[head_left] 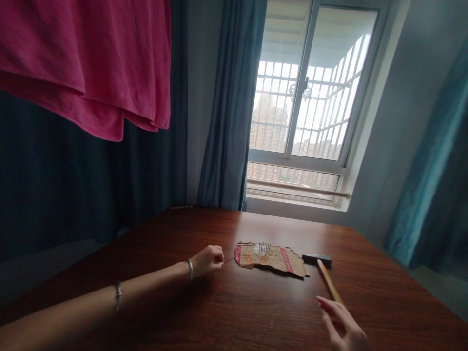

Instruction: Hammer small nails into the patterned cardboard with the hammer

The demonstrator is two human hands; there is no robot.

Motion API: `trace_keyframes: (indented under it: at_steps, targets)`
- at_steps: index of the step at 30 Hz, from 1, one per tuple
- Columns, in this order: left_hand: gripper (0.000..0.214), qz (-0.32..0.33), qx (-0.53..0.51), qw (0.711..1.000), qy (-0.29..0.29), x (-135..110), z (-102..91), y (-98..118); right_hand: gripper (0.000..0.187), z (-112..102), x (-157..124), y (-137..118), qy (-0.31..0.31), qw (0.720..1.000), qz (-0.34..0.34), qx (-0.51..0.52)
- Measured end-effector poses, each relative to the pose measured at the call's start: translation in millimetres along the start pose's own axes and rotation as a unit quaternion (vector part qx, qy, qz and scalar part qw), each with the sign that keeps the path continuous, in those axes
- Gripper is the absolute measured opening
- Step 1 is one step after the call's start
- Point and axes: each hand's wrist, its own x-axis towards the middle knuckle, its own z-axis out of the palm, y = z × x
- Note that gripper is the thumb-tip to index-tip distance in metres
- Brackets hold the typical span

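Note:
My left hand (pixel 209 260) rests on the brown wooden table (pixel 256 312), fingers pinched on a thin nail (pixel 228 261) that points toward a torn piece of cardboard (pixel 272 258). Several nails (pixel 263 247) stand upright in the cardboard. A hammer (pixel 323 273) with a dark head and wooden handle lies just right of the cardboard. My right hand (pixel 341 324) hovers near the end of the hammer's handle, fingers apart and holding nothing.
A pink cloth (pixel 91 63) hangs at the top left. Dark blue curtains (pixel 226 107) flank a window (pixel 307 97) behind the table. A teal curtain (pixel 435 185) hangs on the right. The table's far edge runs below the windowsill.

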Motion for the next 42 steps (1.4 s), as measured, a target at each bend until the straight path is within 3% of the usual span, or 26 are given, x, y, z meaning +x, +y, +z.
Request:
trace_keyframes:
  at_steps: [2,3,8,13,19,25,28,32,34,37,40,42]
  targets:
    - [0.016,-0.004,-0.071,0.997,0.035,9,11.0,23,0.029,22,5,-27,-0.106,0.991,-0.003,0.083]
    - [0.017,-0.003,-0.105,0.993,0.052,14,16.5,35,0.03,34,7,-39,-0.121,0.986,-0.006,0.114]
    - [0.02,-0.028,-0.215,0.972,0.093,20,39.5,89,0.041,89,15,-70,-0.164,0.963,-0.005,0.213]
    - [0.019,-0.011,-0.244,0.965,0.099,10,48.3,114,0.037,112,16,-77,-0.168,0.951,-0.019,0.26]
    - [0.015,0.027,-0.227,0.967,0.109,6,54.7,108,0.029,116,16,-80,-0.171,0.951,-0.018,0.256]
    - [0.015,0.013,-0.245,0.964,0.106,12,61.7,100,0.028,123,30,-73,-0.165,0.962,-0.026,0.218]
    - [0.017,0.01,-0.269,0.955,0.121,19,61.9,95,0.03,122,52,-60,-0.144,0.967,-0.025,0.209]
    - [0.027,-0.019,-0.311,0.935,0.172,42,59.9,78,0.035,123,101,-31,-0.097,0.978,-0.014,0.184]
    - [0.027,-0.047,-0.349,0.913,0.207,62,58.9,69,0.038,129,126,-15,-0.115,0.975,0.021,0.188]
    - [0.025,-0.106,-0.443,0.851,0.261,97,60.1,57,0.041,142,149,2,-0.115,0.976,0.024,0.185]
    - [0.021,-0.146,-0.524,0.786,0.294,129,67.3,52,0.038,153,155,11,-0.109,0.979,0.009,0.173]
    - [0.019,-0.166,-0.555,0.762,0.287,144,74.9,50,0.034,158,152,15,-0.104,0.981,-0.003,0.164]
